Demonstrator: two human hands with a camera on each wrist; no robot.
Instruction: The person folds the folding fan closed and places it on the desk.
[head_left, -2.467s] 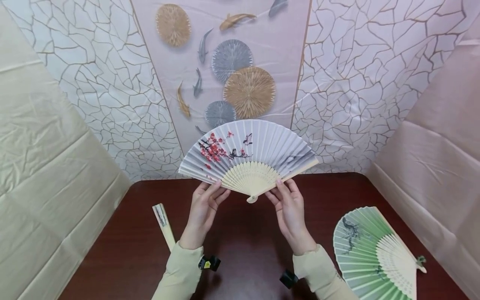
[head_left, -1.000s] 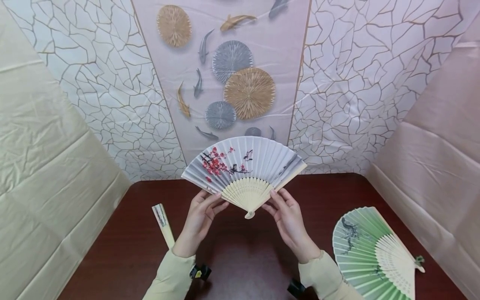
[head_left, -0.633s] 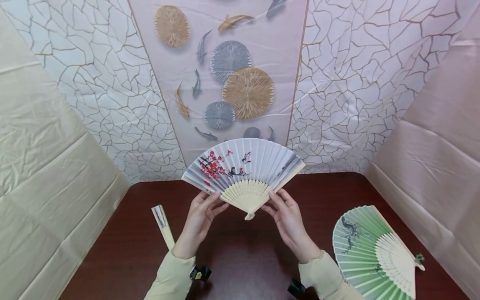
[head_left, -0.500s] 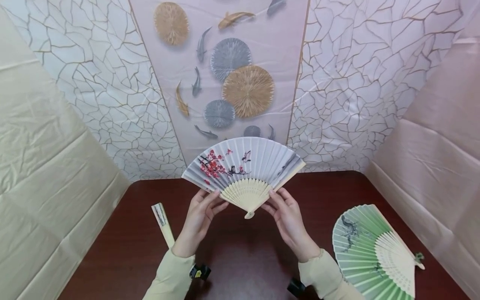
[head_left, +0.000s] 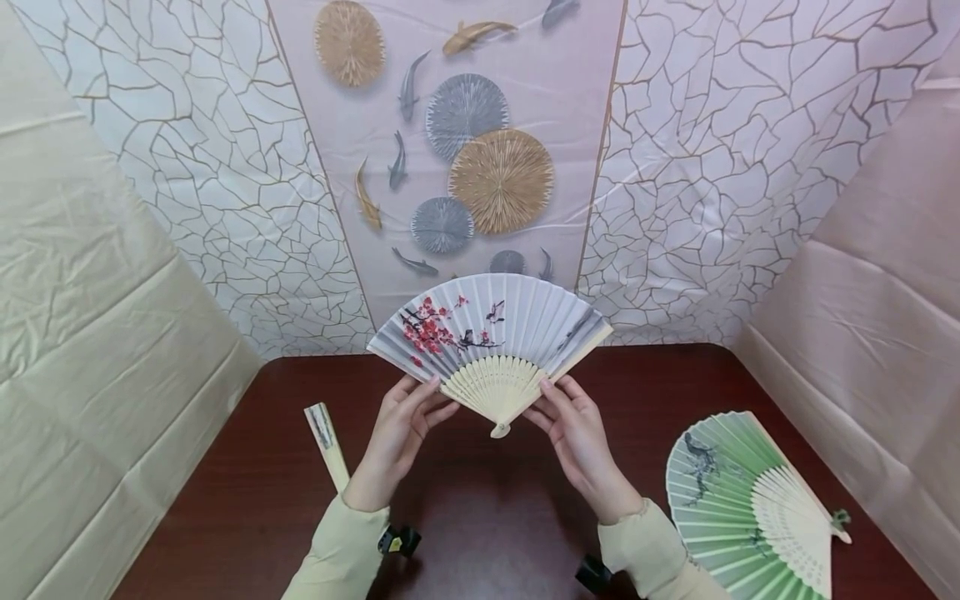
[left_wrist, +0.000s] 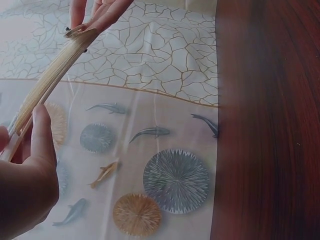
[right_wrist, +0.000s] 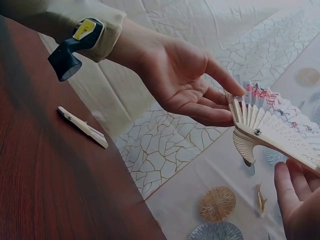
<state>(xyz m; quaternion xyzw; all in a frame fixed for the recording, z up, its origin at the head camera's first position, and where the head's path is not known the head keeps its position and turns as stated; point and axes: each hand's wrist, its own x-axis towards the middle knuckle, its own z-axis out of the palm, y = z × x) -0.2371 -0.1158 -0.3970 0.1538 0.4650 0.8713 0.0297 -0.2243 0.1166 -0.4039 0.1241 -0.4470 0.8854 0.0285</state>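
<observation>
A pale folding fan (head_left: 517,321) with red blossoms and small birds is spread wide in the head view, held up above the table. My left hand (head_left: 402,437) pinches its left edge between thumb and fingers. On the other side, my right hand (head_left: 577,442) pinches the right guard stick the same way. The ribs meet at a pivot at the bottom, between the two hands. The right wrist view shows the fan (right_wrist: 280,117) from the side, its ribs bunched near the pivot, with the left hand (right_wrist: 180,75) at one edge.
A folded fan (head_left: 327,446) lies left on the dark red table (head_left: 247,500), partly behind the left wrist. An open green fan (head_left: 738,500) lies at the right, beside the right sleeve. A patterned cloth backdrop (head_left: 652,208) stands behind the table, with fabric sides left and right.
Since the earliest frame, the blossom fan and both hands have come lower, and the fan's spread has narrowed somewhat. Over the last second they have stayed nearly still.
</observation>
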